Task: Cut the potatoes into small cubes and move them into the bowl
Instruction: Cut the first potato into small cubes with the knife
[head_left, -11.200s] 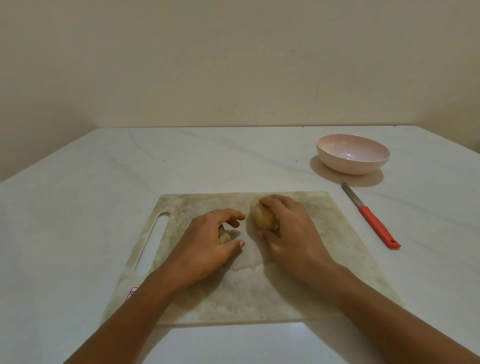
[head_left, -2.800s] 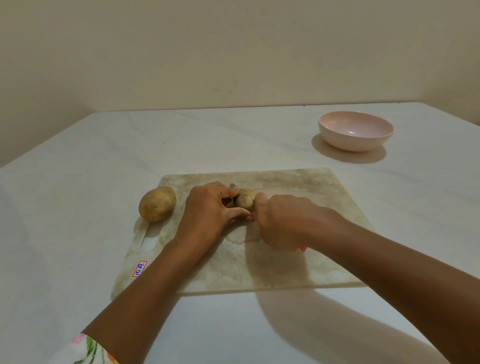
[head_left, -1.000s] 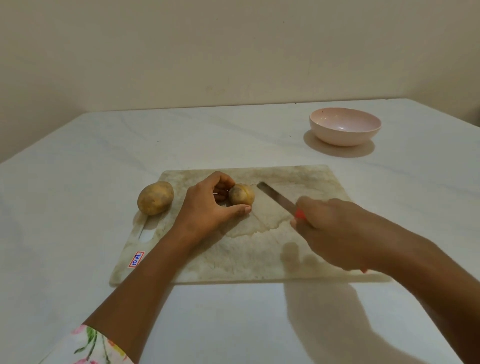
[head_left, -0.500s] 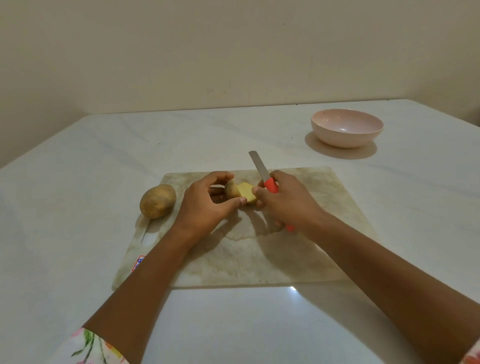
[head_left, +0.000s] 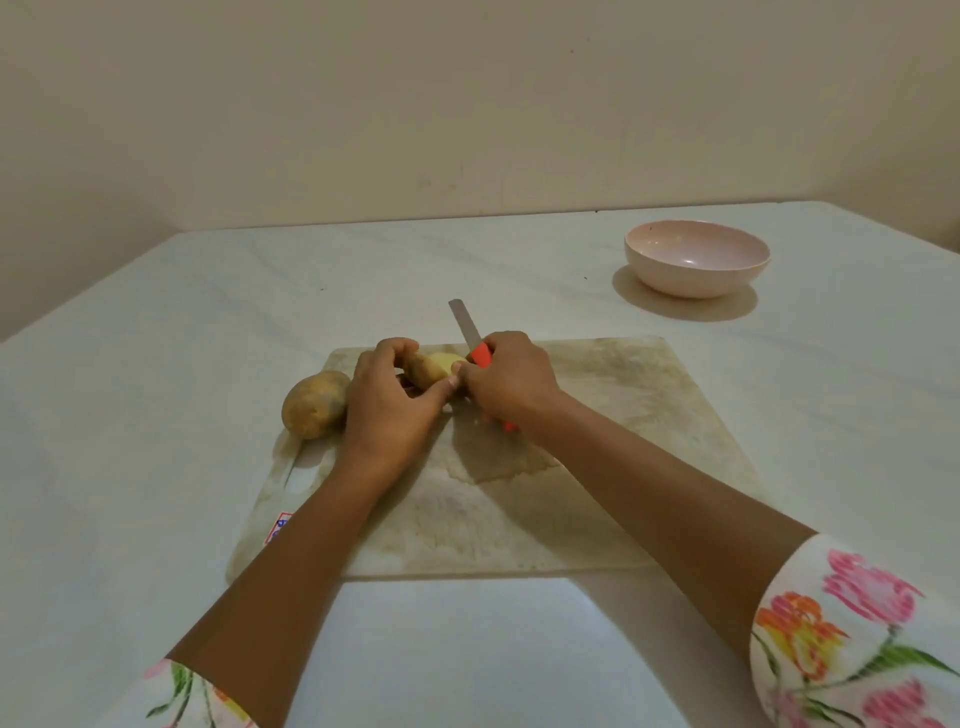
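Note:
A cut potato (head_left: 432, 367) with a pale yellow cut face lies at the far edge of the worn cutting board (head_left: 613, 415). My left hand (head_left: 389, 400) grips it from the left with curled fingers and thumb. My right hand (head_left: 509, 379) holds the red-handled knife (head_left: 470, 335) right beside the cut face, with the blade pointing up and away past the board. A whole brown potato (head_left: 316, 404) sits at the board's left edge, by its handle slot. The pink bowl (head_left: 696, 265), with nothing in it, stands at the far right of the table.
The white marble table (head_left: 156, 364) runs to a beige wall at the back. My flowered sleeves show at the bottom corners. A small sticker (head_left: 278, 527) marks the board's near left corner.
Over the last second my right hand brought the knife from the board's right side up to the potato. The potato's cut face came into view. The left hand kept its hold.

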